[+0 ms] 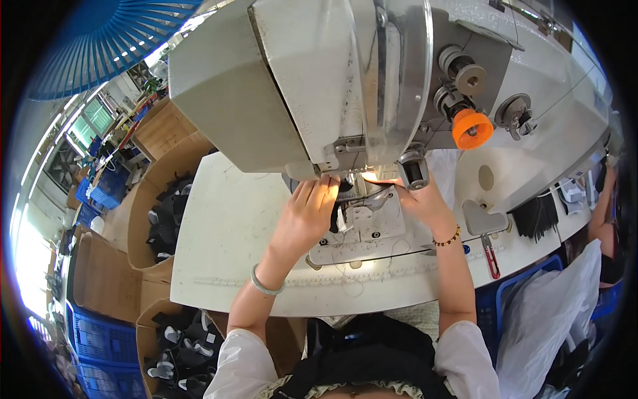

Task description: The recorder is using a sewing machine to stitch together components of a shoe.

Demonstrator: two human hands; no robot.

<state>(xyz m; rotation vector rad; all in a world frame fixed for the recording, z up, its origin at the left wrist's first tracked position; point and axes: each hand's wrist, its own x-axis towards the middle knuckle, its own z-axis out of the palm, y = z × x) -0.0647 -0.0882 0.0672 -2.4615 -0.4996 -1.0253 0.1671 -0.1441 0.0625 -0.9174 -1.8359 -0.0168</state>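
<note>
Under the head of a large white sewing machine [312, 73], a small dark fabric piece [372, 194] lies by the lit needle area. My left hand [311, 211] grips its left side, fingers bent together close to the presser foot. On the other side my right hand [425, 203] pinches the edge of the same piece between thumb and fingers, partly hidden behind the machine's rounded metal part. A dark and white bit of the piece hangs below my left fingertips. The needle itself is hard to make out.
Red-handled thread snips [491, 258] and a bundle of black strips [535, 217] lie right on the white table [226, 233]. Cardboard boxes [143, 219] of dark shoe-like pieces stand left, with blue crates [106, 342]. A plastic bag [548, 312] and another person's arm are right.
</note>
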